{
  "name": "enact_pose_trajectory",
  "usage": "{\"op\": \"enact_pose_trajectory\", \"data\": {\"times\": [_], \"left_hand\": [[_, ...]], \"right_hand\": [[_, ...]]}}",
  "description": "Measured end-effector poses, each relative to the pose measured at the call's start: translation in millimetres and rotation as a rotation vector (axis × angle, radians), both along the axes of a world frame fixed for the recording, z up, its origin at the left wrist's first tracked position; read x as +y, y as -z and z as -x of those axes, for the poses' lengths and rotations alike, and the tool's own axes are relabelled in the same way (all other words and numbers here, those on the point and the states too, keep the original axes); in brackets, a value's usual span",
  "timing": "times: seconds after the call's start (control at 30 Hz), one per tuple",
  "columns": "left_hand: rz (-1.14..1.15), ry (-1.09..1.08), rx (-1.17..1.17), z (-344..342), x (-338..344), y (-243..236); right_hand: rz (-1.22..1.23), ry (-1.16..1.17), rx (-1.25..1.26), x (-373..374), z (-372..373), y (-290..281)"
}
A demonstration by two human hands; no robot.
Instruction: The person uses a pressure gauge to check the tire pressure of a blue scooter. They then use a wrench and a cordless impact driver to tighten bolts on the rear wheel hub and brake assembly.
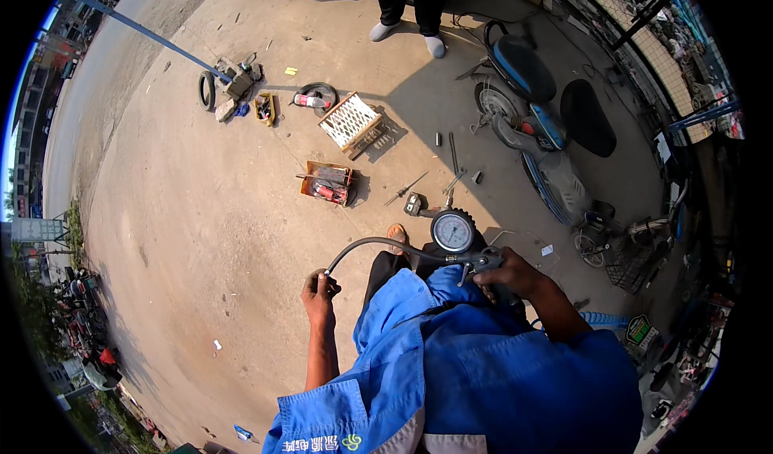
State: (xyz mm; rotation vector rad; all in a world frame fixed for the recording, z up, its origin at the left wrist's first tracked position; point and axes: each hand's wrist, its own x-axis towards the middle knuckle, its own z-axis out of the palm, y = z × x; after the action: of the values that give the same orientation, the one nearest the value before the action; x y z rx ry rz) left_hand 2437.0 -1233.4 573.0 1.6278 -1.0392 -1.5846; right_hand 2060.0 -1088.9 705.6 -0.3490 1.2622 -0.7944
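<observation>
My right hand (512,274) is wrapped round the handle of a tire inflator gun (481,262). Its round pressure gauge (452,231), white-faced with a black rim, faces up in front of my body. From the gun a black hose (370,242) arcs to the left. My left hand (320,290) pinches the free end of that hose between thumb and fingers, away from any tire. A blue coiled air line (604,319) runs to the right of my right arm; where it joins the gun is hidden.
Ahead lie an orange toolbox (328,183), a slatted stool (351,124) and loose tools (452,164) on the concrete. A partly dismantled scooter (523,92) stands at right, beside a detached black seat (586,117). Another person's legs (411,7) are at the far edge.
</observation>
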Motion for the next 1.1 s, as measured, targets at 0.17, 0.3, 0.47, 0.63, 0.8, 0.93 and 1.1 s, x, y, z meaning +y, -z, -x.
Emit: {"op": "enact_pose_trajectory", "data": {"times": [0.17,0.3,0.47,0.63,0.8,0.93,1.1], "left_hand": [[0.051,-0.030,0.022,-29,-89,-7],[0.033,-0.042,0.074,-32,-126,2],[0.063,-0.020,0.056,-6,-179,-1],[0.123,0.075,0.044,51,-250,-8],[0.146,0.267,0.031,144,-328,-6],[0.148,0.448,0.037,238,-372,-11],[0.104,0.721,0.128,351,-421,-2]], "right_hand": [[0.053,-0.191,0.134,-40,-19,-17],[0.039,-0.223,0.163,-64,-25,-11],[0.117,-0.242,0.338,-101,-19,7],[0.174,-0.222,0.512,-133,6,43],[0.062,-0.189,0.693,-172,55,70],[-0.082,-0.108,0.758,-195,98,103],[-0.142,-0.104,0.822,-210,141,147]]}}
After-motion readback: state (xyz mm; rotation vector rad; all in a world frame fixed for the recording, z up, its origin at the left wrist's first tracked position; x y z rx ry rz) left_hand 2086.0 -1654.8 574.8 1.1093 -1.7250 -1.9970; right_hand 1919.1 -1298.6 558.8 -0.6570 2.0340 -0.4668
